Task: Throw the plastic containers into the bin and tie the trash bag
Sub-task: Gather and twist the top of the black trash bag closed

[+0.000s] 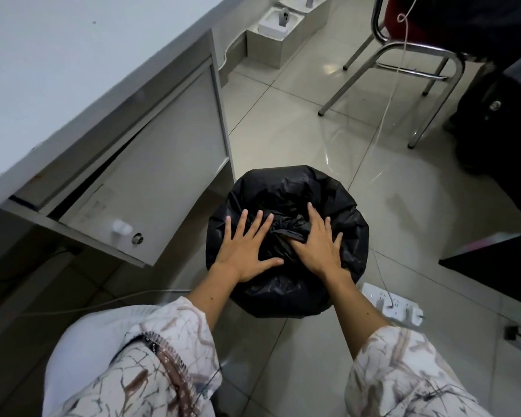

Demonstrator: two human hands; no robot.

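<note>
Pressing your left hand (247, 251) and right hand (316, 245) flat, fingers spread, beside the knot (286, 228), you've apparently tied the trash bag (286, 293); no containers show.

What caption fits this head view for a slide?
Both hands, left hand and right hand, press flat on the gathered black trash bag beside the desk drawer.
</note>
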